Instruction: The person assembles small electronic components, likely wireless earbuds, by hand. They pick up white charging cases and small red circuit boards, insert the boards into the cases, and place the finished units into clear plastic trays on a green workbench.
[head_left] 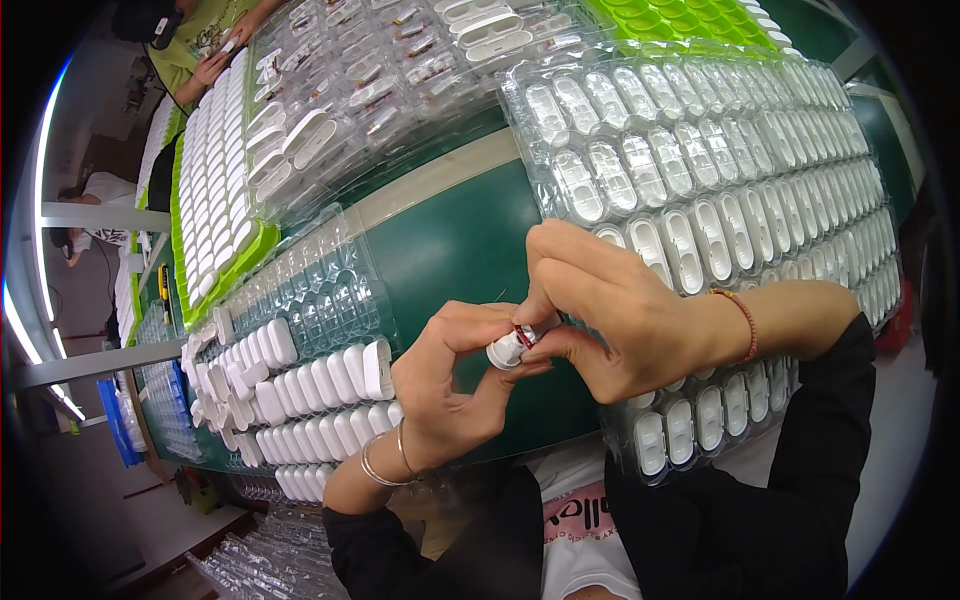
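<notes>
Near the middle of the view, above the green table, my two hands meet at a small white plastic casing with a rounded end. Red wire and a silvery part show at its open side. My left hand grips the casing between thumb and fingers. From the right, my right hand pinches the small red-and-silver part at the casing's opening. Its fingertips partly hide that part, so its exact kind does not show.
Clear trays of white oval shells cover the right side. On the left, white casings lie in a clear tray. Beyond are a green tray and trays of wired parts. A person works at the far left.
</notes>
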